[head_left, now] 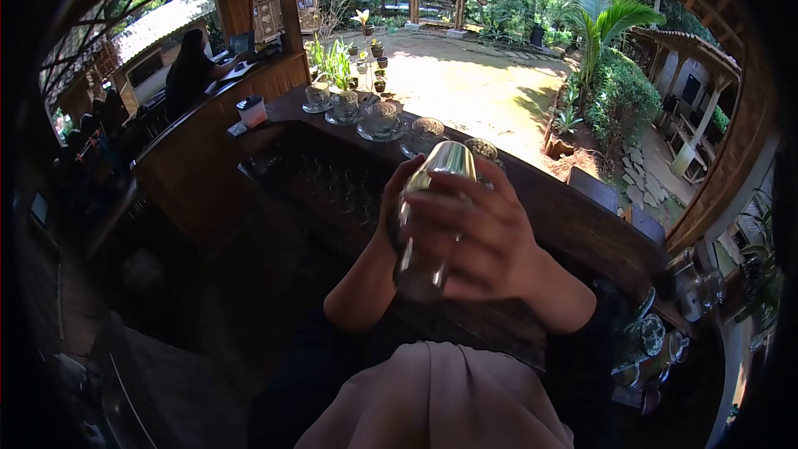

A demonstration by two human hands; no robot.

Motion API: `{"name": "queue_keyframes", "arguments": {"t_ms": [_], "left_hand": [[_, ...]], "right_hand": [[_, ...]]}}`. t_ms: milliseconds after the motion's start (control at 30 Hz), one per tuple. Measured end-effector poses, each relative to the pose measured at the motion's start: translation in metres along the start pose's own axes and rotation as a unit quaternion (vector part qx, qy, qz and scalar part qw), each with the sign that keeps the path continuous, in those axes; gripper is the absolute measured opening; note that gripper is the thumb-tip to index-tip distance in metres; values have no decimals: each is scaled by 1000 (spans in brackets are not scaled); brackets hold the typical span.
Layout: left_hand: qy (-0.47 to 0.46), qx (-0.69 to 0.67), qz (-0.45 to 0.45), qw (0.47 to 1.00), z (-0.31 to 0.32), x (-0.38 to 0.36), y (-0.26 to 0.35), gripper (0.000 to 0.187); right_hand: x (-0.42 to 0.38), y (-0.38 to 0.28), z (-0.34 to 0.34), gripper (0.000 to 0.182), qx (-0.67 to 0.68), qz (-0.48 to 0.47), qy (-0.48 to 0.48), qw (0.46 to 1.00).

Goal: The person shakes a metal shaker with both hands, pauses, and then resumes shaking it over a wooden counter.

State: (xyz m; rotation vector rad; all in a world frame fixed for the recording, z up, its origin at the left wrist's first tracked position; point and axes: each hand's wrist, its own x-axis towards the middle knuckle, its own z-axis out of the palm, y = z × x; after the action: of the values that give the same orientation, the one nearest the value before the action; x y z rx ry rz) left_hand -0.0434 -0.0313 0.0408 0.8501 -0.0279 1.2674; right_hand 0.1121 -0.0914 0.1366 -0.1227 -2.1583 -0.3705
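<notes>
A shiny, silvery cylindrical container (pixel 450 160) with a rounded top is held tilted in front of my chest. My right hand (pixel 492 237) wraps its near side, with the fingers smeared by motion. Around its far left side is my left hand (pixel 396 193), whose fingers are mostly hidden behind it. The lower end of the container is blurred. Just beyond my hands, several glass cups on saucers (pixel 381 122) stand in a row along the wooden counter (pixel 540 199). Some hold something pale brown.
A lidded tub (pixel 251 111) stands at the counter's left end. Stacked glassware (pixel 644 339) and glass jars (pixel 697 287) are at the right. Below the counter, a shelf bears upturned glasses (pixel 332 191). A person (pixel 188 75) sits at a desk at the left.
</notes>
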Motion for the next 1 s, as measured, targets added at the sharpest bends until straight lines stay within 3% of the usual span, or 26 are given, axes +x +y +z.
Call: {"name": "queue_keyframes", "arguments": {"t_ms": [33, 67, 100, 133, 167, 200, 233, 267, 300, 333, 367, 400, 433, 467, 500, 567, 633, 667, 733, 767, 800, 833, 900, 933, 967, 1000], "left_hand": [[-45, -259, -145, 954, 38, -15, 26, 51], [-45, -259, -140, 955, 48, -15, 22, 51], [-170, -174, 73, 967, 56, -11, 11, 57], [-283, -75, 280, 914, 60, -8, 6, 66], [-281, -71, 283, 914, 53, -7, 8, 66], [-278, -69, 223, 932, 39, -7, 12, 69], [-270, -68, 161, 947, 28, -9, 15, 73], [-108, -132, 61, 983, 21, -11, 19, 62], [-121, -340, -143, 922, 9, 2, 27, 48], [-69, -283, -30, 956, -43, 21, 4, 44], [-19, -220, 83, 972, -85, 34, -17, 42], [-18, -219, 84, 972, -72, 28, -12, 42], [88, -187, 33, 978, -59, 24, -3, 42], [187, -148, -16, 971, -41, 23, 10, 42], [117, -178, 19, 977, -27, 11, 15, 44], [52, -287, -151, 945, 19, -22, 41, 48], [-102, -281, 28, 954, 33, -58, 14, 60], [-268, -95, 208, 936, 31, -23, 16, 72], [-273, -44, 187, 942, 19, -19, 23, 72], [-277, 6, 164, 947, 16, -23, 23, 71], [-142, -68, 112, 981, 23, -31, 24, 56], [-139, -69, 110, 982, -2, -26, 15, 56], [12, -283, 10, 959, -71, -3, -9, 40], [13, -284, 8, 959, -55, -6, -8, 40], [102, -246, 22, 964, -26, -9, -3, 37], [185, -202, 37, 961, -10, -7, 3, 35]], "right_hand": [[2, -22, -5, 31, -32, -98, 22, 994], [-2, -41, -7, 27, -2, -161, 35, 986], [-4, -51, -7, 25, 29, -223, 47, 973], [-3, -46, -4, 25, 33, -227, 47, 972], [-2, -39, 1, 23, 54, -280, 87, 955], [-2, -32, 8, 21, 75, -329, 127, 933], [0, -18, 15, 16, 88, -283, 118, 948], [-1, 1, 23, 22, 83, -219, 88, 968], [-5, 23, 36, 31, 67, -125, 35, 989], [-8, 45, 53, 41, 101, 0, -2, 995], [-12, 60, 75, 49, 189, 141, 28, 971], [-10, 65, 80, 53, 245, 253, 60, 934], [-11, 66, 76, 53, 244, 247, 61, 936], [-4, 60, 64, 50, 233, 182, 57, 954], [1, 48, 51, 47, 223, 120, 51, 966], [13, 2, 21, 36, 108, -66, 31, 991], [10, -34, 15, 20, 83, -239, 92, 963], [8, -35, 17, 20, 85, -240, 90, 963], [0, -34, 26, 19, 77, -350, 179, 916], [-2, -25, 29, 21, 95, -299, 158, 936], [-2, -9, 34, 23, 114, -248, 136, 953], [-3, 11, 42, 30, 106, -180, 100, 973], [-14, 40, 72, 50, 208, 116, 53, 970], [-14, 37, 77, 50, 284, 277, 57, 916], [-13, 33, 72, 50, 283, 278, 58, 916], [-8, 27, 63, 44, 248, 183, 48, 950]]}}
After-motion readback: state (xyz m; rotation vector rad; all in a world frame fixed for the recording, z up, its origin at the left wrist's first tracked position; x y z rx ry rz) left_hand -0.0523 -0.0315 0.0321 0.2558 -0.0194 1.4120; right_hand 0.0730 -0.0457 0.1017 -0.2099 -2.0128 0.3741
